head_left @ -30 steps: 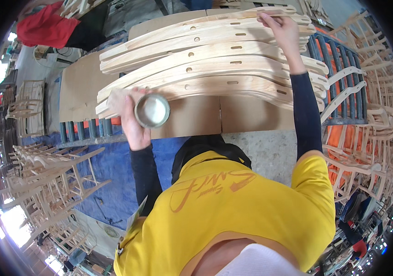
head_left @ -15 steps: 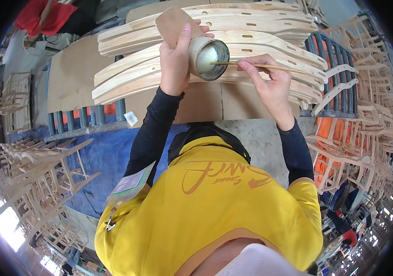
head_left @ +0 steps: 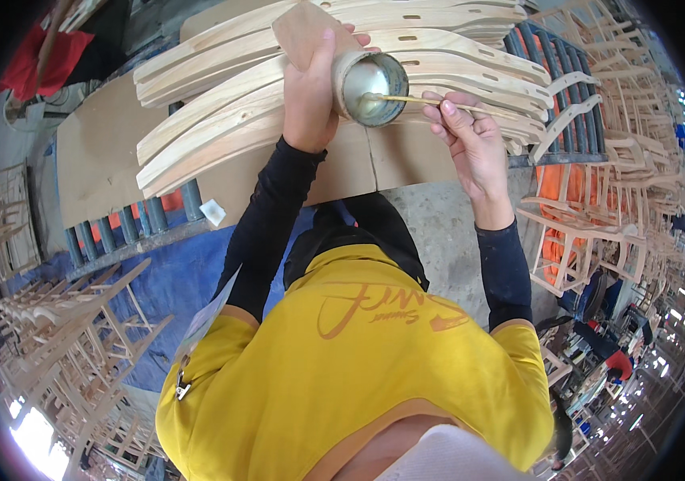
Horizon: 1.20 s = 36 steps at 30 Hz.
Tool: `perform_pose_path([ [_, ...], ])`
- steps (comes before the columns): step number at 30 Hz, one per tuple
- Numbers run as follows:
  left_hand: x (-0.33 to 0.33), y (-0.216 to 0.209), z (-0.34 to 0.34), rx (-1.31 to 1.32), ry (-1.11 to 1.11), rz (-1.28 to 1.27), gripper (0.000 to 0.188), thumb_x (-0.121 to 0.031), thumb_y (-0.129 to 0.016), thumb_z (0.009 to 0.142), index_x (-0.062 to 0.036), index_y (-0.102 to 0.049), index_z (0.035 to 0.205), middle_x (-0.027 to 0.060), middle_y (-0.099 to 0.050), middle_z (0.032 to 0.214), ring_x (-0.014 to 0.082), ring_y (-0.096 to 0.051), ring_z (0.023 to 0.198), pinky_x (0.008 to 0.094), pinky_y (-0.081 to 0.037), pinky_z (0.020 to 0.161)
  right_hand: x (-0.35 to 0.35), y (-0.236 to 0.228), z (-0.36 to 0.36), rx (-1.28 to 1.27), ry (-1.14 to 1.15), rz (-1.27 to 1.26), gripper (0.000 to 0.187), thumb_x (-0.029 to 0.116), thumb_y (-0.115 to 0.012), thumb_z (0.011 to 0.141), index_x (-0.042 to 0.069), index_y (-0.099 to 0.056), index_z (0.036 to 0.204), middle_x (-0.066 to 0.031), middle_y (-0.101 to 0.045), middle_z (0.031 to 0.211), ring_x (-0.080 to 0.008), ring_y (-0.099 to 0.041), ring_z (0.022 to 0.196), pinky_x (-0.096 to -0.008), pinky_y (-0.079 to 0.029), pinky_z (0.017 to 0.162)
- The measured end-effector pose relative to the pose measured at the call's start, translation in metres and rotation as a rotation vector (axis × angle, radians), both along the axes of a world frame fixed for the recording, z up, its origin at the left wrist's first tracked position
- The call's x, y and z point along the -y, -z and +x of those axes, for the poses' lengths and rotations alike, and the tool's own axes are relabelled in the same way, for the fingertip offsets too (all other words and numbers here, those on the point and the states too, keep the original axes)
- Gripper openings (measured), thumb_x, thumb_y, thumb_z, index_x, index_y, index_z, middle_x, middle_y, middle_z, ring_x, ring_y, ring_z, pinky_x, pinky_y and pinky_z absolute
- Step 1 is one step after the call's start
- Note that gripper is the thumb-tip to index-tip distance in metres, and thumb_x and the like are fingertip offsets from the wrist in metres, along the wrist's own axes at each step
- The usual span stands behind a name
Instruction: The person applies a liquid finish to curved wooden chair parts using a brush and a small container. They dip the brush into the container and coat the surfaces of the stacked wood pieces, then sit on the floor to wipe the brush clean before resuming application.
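Here, the left hand (head_left: pixel 308 100) grips the cup (head_left: pixel 342 88) and a flat brown piece (head_left: pixel 302 36), while right of the cup the right hand (head_left: pixel 471 136) pinches the thin stick (head_left: pixel 413 99), lying crosswise, tip inside the cup.

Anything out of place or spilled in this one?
A small white scrap lies beside the blue rollers, apart from the stacked wooden pieces, so it looks stray. No spill shows around the cup in the left hand.
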<state>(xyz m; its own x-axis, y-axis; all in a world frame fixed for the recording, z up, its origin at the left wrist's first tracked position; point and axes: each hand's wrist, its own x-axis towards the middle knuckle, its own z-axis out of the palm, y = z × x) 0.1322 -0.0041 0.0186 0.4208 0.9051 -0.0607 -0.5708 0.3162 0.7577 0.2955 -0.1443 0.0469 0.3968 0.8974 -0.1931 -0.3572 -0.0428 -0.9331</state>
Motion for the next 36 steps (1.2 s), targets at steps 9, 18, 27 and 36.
perform_pose_path([
  [9,0.009,0.018,0.054,-0.006,0.028,-0.070,0.038,-0.026,-0.049,0.105,0.0055,-0.055,0.125,0.0187,-0.070,0.110,0.0229,-0.068,0.098,0.0342,-0.056,0.085,0.017,0.016,0.047,-0.011,0.085,-0.095,0.021,0.016,-0.065,0.099,0.000,-0.061,0.112,-0.0173,-0.072,0.106,-0.0173,-0.072,0.089,-0.0247,-0.056,0.074],
  [18,0.009,0.027,0.103,-0.072,0.040,-0.107,0.037,-0.025,-0.046,0.106,0.0035,-0.054,0.127,0.0187,-0.068,0.115,0.0235,-0.066,0.103,0.0350,-0.054,0.091,0.012,0.000,0.150,0.350,0.284,0.045,0.024,0.017,-0.067,0.098,-0.006,-0.064,0.107,-0.0141,-0.073,0.093,-0.0186,-0.073,0.085,-0.0255,-0.057,0.074],
  [27,0.015,0.030,0.113,-0.022,0.060,-0.142,0.042,-0.027,-0.049,0.105,0.0054,-0.049,0.132,0.0187,-0.068,0.114,0.0285,-0.068,0.105,0.0375,-0.056,0.091,-0.020,0.042,0.224,1.234,0.294,-0.083,0.022,0.023,-0.073,0.092,0.002,-0.070,0.095,-0.0079,-0.074,0.075,-0.0142,-0.073,0.070,-0.0259,-0.055,0.064],
  [36,0.016,0.033,0.109,-0.077,0.011,-0.199,0.038,-0.027,-0.048,0.106,0.0045,-0.051,0.129,0.0187,-0.068,0.113,0.0286,-0.068,0.103,0.0390,-0.056,0.090,-0.034,0.066,0.235,1.273,0.189,-0.060,0.024,0.027,-0.072,0.092,0.003,-0.070,0.096,-0.0090,-0.073,0.073,-0.0198,-0.072,0.066,-0.0302,-0.054,0.061],
])
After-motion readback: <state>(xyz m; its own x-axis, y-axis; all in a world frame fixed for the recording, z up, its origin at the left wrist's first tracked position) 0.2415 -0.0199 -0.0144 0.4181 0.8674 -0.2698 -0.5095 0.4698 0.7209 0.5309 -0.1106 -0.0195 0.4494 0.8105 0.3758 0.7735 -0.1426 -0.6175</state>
